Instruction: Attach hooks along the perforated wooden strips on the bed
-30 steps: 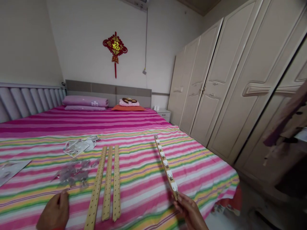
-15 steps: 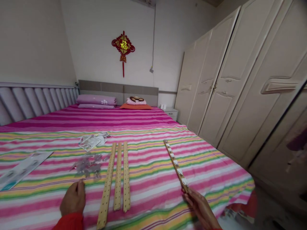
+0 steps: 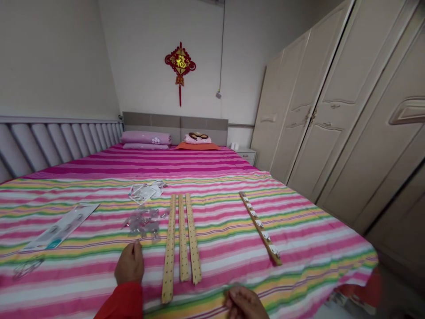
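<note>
My left hand (image 3: 129, 262) is a closed fist with the thumb pressed to the fingers, in front of a loose pile of small clear plastic packets (image 3: 142, 221). Anything in that fist is hidden. Beside it, to the right, three pale wooden strips (image 3: 183, 239) with rows of small holes lie side by side. My right hand (image 3: 245, 303) is low at the front edge, slightly smeared, its fingers loosely bent and apart with nothing seen in them. Farther right lies a wooden strip with several white pieces (image 3: 260, 228) along it, apart from my right hand.
Behind the plastic packets is a heap of white-and-clear packaging (image 3: 148, 190). A long clear packet (image 3: 63, 227) lies at the left, with a thin wire-like item (image 3: 28, 267) nearer. Everything rests on a striped sheet (image 3: 226, 248). Wardrobes (image 3: 308, 110) line the right side.
My right hand has let go of the strip with white pieces and moved left, toward the front edge. The strip stays on the sheet. The view has turned slightly left; my left fist looks the same.
</note>
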Tool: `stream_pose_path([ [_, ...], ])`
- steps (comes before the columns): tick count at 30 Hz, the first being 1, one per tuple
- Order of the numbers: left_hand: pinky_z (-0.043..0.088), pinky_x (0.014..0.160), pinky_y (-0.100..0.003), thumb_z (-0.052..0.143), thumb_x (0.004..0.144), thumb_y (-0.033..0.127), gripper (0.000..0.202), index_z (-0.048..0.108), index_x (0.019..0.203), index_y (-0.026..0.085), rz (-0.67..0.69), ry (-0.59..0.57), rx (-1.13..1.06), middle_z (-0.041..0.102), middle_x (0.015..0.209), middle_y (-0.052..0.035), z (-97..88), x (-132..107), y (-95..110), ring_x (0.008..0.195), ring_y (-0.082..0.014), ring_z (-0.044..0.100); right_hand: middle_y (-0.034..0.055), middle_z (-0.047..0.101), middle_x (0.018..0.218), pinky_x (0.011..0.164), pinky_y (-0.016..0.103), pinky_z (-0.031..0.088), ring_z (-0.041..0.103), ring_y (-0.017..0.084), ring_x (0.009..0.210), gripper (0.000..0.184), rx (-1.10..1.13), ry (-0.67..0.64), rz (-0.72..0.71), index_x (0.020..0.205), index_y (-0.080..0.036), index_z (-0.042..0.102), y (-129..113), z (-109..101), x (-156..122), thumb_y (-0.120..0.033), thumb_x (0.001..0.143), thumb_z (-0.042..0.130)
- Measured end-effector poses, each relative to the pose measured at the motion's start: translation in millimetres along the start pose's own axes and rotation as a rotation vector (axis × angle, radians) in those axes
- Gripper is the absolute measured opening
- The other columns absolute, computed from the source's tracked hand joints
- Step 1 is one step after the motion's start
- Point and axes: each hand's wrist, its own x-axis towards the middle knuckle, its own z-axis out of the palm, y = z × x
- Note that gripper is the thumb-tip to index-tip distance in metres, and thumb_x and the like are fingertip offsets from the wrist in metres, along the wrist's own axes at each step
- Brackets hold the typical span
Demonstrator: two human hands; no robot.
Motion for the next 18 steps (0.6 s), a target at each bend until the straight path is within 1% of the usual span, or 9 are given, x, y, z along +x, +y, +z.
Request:
stream_pose_path([
  [2, 0.031, 0.053, -0.025, 0.029, 0.089, 0.045, 0.036, 0.048, 0.069, 0.022, -0.005, -0.006, -0.01, 0.056, 0.073, -0.0044, 0.0, 0, 0, 0.066, -0.017, 0.048, 0.0041, 0.067, 0.057, 0.036, 0.016, 0.039, 0.057, 0.009, 0.038, 0.041, -0.043, -0.027, -0.01, 0.068, -0.012, 0.067, 0, 27, 7, -0.05, 0.058, 0.079],
  [4, 0.031, 0.053, -0.025, 0.029, 0.089, 0.045, 0.036, 0.049, 0.069, 0.022, -0.012, -0.008, -0.023, 0.056, 0.073, -0.0041, 0.5, -1, -1, 0.065, -0.0168, 0.048, 0.0038, 0.066, 0.054, 0.036, 0.016, 0.041, 0.058, 0.01, 0.038, 0.044, -0.059, -0.032, 0.0, 0.067, -0.011, 0.065, 0, 48, 15, -0.054, 0.062, 0.076],
  [8, 0.031, 0.054, -0.024, 0.031, 0.089, 0.044, 0.035, 0.053, 0.072, 0.022, -0.009, 0.001, -0.053, 0.058, 0.076, -0.0043, 2.7, 0, -4, 0.065, -0.0162, 0.048, 0.0054, 0.067, 0.058, 0.033, 0.016, 0.038, 0.057, 0.01, 0.036, 0.049, -0.024, 0.029, 0.034, 0.067, -0.012, 0.062, 3, 76, 26, -0.059, 0.064, 0.071],
  [13, 0.03, 0.053, -0.023, 0.032, 0.089, 0.043, 0.035, 0.053, 0.072, 0.021, 0.001, 0.004, -0.077, 0.059, 0.076, -0.0043, 6.0, 0, -7, 0.064, -0.0152, 0.047, 0.0059, 0.066, 0.056, 0.03, 0.015, 0.032, 0.053, 0.008, 0.033, 0.048, -0.003, 0.061, 0.019, 0.063, -0.012, 0.059, 4, 94, 32, -0.058, 0.064, 0.072],
  [18, 0.029, 0.054, -0.023, 0.031, 0.09, 0.043, 0.035, 0.052, 0.072, 0.021, 0.033, 0.004, -0.093, 0.058, 0.075, -0.0035, 8.4, 0, -10, 0.064, -0.0151, 0.047, 0.0048, 0.063, 0.049, 0.03, 0.013, 0.023, 0.042, 0.003, 0.03, 0.047, -0.018, 0.118, -0.037, 0.057, -0.011, 0.059, 6, 98, 37, -0.055, 0.061, 0.075],
])
